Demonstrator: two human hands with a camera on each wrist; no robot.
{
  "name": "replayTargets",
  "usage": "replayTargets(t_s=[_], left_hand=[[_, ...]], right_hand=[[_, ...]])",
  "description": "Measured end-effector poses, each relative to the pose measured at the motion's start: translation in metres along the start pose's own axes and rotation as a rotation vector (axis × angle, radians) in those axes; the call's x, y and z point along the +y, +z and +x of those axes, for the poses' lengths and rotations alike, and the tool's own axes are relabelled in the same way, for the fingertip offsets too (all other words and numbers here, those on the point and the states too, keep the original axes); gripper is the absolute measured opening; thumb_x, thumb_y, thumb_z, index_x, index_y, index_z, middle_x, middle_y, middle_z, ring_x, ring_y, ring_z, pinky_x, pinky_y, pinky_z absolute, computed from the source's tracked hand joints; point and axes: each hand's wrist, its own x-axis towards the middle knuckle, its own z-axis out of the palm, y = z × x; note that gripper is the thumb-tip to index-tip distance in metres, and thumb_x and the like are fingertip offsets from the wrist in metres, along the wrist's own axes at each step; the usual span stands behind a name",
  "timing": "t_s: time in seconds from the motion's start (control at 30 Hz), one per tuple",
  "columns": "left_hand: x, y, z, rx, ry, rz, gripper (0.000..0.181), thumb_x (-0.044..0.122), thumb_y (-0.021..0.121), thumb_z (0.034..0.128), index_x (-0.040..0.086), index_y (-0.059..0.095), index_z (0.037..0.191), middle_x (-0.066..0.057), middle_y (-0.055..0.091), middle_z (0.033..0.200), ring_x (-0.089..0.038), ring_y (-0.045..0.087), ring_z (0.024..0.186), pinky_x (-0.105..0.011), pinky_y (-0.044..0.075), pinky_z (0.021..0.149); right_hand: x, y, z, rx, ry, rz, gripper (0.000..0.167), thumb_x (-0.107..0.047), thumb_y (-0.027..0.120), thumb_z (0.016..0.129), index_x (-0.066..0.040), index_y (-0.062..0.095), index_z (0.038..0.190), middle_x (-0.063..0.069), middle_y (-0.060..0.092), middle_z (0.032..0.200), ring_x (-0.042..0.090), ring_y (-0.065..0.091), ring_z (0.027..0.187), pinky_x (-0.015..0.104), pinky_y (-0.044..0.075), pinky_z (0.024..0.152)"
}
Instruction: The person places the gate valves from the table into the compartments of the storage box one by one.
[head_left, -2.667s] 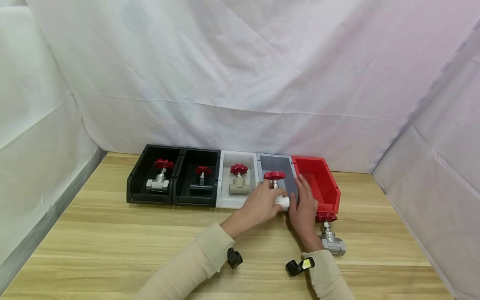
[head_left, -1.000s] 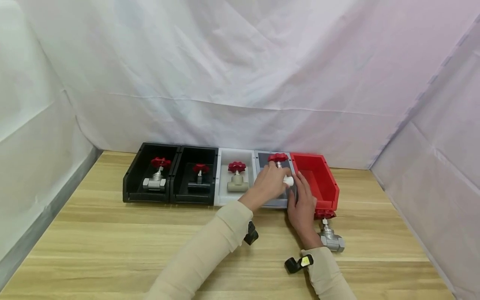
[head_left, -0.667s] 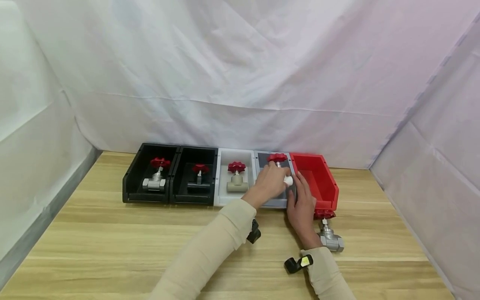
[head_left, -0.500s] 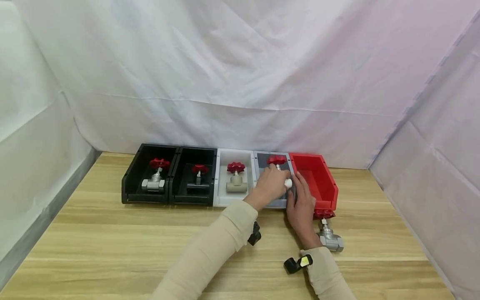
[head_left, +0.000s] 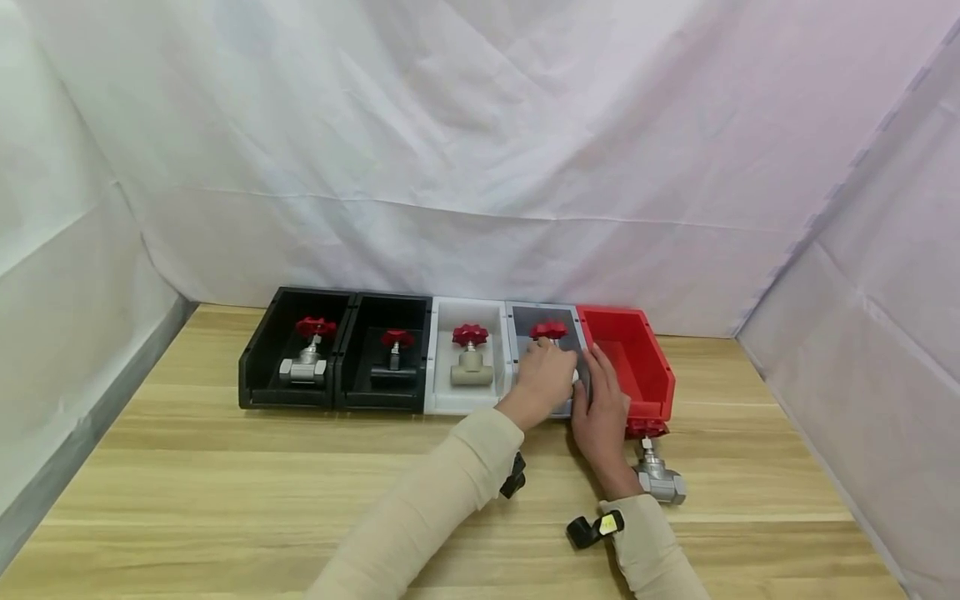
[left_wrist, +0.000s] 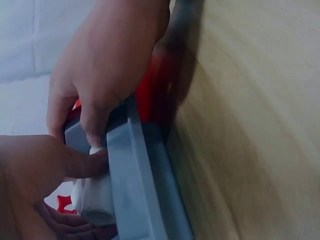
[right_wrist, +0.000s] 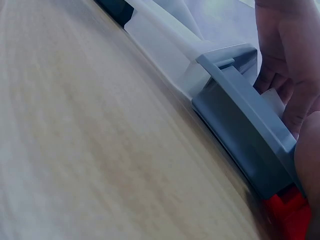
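In the head view my left hand (head_left: 546, 379) is down inside the grey bin (head_left: 564, 315) and holds a valve by its white body (left_wrist: 97, 200). The valve's red handwheel (head_left: 549, 330) stands up beyond the knuckles; most of the body is covered by the hand. My right hand (head_left: 602, 417) rests at the wall between the grey bin and the red bin (head_left: 633, 354), its fingers fairly straight. In the left wrist view, a right-hand digit comes down close to the white body's end; whether it touches is unclear.
Left of the grey bin, a white bin (head_left: 442, 333) holds a beige valve (head_left: 472, 367). Two black bins (head_left: 258, 367) hold a silver valve (head_left: 303, 367) and a black valve (head_left: 393, 372). Another silver valve (head_left: 660, 483) lies on the table before the red bin, partly behind the right wrist.
My left hand has carried the white valve back into the grey bin, then lowered it there. The right hand keeps its place at the bin wall.
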Motion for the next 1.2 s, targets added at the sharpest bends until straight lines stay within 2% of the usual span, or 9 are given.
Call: replayTargets(t_s=[0.3,0.5,0.6,0.77,1.0,1.2], left_hand=[[0.007,0.011,0.001,-0.021,-0.031,0.044,0.024,0.031,0.058,0.0929,0.017,0.074,0.104,-0.012,0.068,0.106,-0.028,0.060,0.096,-0.040,0.048,0.083],[0.008,0.018,0.001,-0.041,-0.072,0.015,0.027,0.034,0.059,0.0926,0.015,0.074,0.105,-0.018,0.065,0.108,-0.033,0.060,0.093,-0.039,0.051,0.076],[0.008,0.019,0.002,-0.031,-0.074,0.002,0.025,0.030,0.058,0.0938,0.014,0.074,0.103,-0.018,0.066,0.104,-0.032,0.060,0.091,-0.039,0.051,0.074],[0.007,0.019,0.003,-0.015,-0.079,-0.012,0.025,0.024,0.054,0.0955,0.013,0.075,0.102,-0.018,0.066,0.105,-0.033,0.060,0.093,-0.041,0.049,0.079],[0.010,0.019,0.004,-0.065,-0.144,-0.052,0.030,0.025,0.050,0.0983,0.011,0.072,0.112,-0.027,0.056,0.120,-0.038,0.056,0.103,-0.041,0.051,0.081],[0.012,0.010,-0.004,-0.080,-0.117,-0.006,0.029,0.029,0.051,0.0981,0.015,0.070,0.115,-0.023,0.057,0.119,-0.034,0.056,0.104,-0.039,0.050,0.084]], right_hand=[[-0.002,-0.001,-0.003,-0.007,0.007,0.001,0.059,-0.001,0.063,0.088,-0.009,0.042,0.143,0.006,0.035,0.150,0.027,0.038,0.131,0.044,0.031,0.076],[-0.004,-0.002,-0.002,-0.012,0.007,-0.003,0.059,-0.003,0.062,0.088,-0.008,0.042,0.143,0.007,0.034,0.150,0.028,0.036,0.132,0.044,0.032,0.077],[-0.004,-0.003,-0.001,-0.009,0.009,-0.001,0.059,-0.001,0.062,0.088,-0.008,0.042,0.143,0.007,0.034,0.150,0.027,0.036,0.132,0.044,0.032,0.078],[-0.003,-0.002,0.000,0.001,0.002,0.003,0.060,0.001,0.063,0.087,-0.007,0.042,0.143,0.008,0.034,0.151,0.028,0.036,0.132,0.043,0.031,0.079],[-0.001,-0.001,0.001,0.003,-0.005,0.002,0.061,0.000,0.064,0.086,-0.007,0.042,0.143,0.008,0.034,0.151,0.030,0.037,0.132,0.044,0.031,0.080],[-0.001,-0.002,0.000,0.002,-0.005,-0.001,0.060,-0.001,0.064,0.087,-0.007,0.043,0.142,0.009,0.035,0.150,0.029,0.038,0.131,0.044,0.031,0.078]])
